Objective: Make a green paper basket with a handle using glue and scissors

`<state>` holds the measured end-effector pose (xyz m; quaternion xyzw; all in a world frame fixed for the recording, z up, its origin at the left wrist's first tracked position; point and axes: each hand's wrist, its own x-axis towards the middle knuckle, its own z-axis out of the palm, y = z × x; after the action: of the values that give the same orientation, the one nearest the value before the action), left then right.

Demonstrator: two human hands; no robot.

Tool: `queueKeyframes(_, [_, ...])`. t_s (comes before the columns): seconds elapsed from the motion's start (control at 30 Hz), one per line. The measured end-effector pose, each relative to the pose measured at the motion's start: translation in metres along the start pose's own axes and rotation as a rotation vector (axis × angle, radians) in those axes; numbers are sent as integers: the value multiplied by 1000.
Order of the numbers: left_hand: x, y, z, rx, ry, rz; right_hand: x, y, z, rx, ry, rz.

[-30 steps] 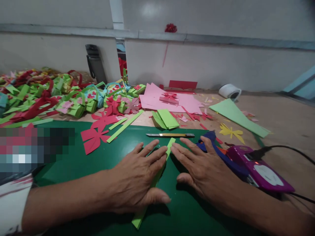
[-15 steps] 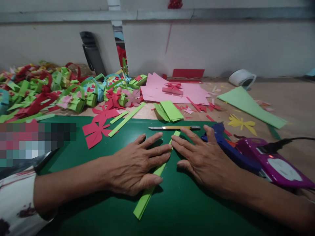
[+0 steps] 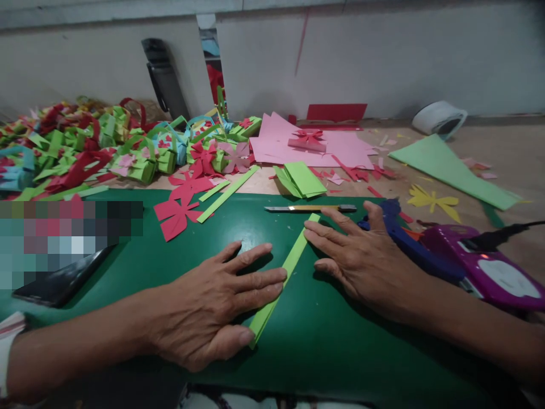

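Note:
A folded strip of light green paper [image 3: 293, 258] lies slantwise on the dark green mat [image 3: 340, 346]. My left hand [image 3: 225, 304] rests flat with fingers spread, its fingertips on the strip's left edge and its thumb by the near end. At the far end, the fingertips of my right hand [image 3: 353, 244] touch the strip; those fingers are stretched out too. Just beyond the strip lies a yellow craft knife [image 3: 310, 209]. Behind the knife sits a folded piece of green paper [image 3: 301, 179]. Red paper flower cutouts [image 3: 177, 216] and thin green strips [image 3: 230, 193] are on the left.
Many small paper baskets [image 3: 140, 162] are heaped at the back left, near a dark bottle [image 3: 166, 79]. Pink sheets [image 3: 272, 142] lie at the back. A blue tool [image 3: 419, 258] and a purple power strip [image 3: 481, 261] are right. A phone [image 3: 63, 281] lies left.
My left hand has slid down along the strip toward its near end. My right hand stays at the far end. The whole view has shifted slightly, showing the mat's near edge.

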<state>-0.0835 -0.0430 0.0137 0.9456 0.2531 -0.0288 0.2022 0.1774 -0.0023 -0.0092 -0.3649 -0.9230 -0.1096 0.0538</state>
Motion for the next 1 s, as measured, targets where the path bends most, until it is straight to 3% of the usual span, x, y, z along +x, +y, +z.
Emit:
queueKeyframes(0.43, [-30,15,7,67,-46,24,-2,1,1,4,-11,-3])
queueKeyframes(0.63, [-49,18,25,106,49,29,-2,1,2,-10,-11,5])
queueKeyframes(0.77, [-60,31,42,147,254,-85,-2,0,3,-8,-9,2])
queueKeyframes(0.9, [-48,45,34,200,358,-201,-1,-2,3,-34,26,-10])
queueKeyframes(0.97, [-33,46,26,216,263,-81,0,-4,1,-51,33,-11])
queueKeyframes(1.0, [-26,44,22,222,211,-90,0,-5,-1,-52,31,-7])
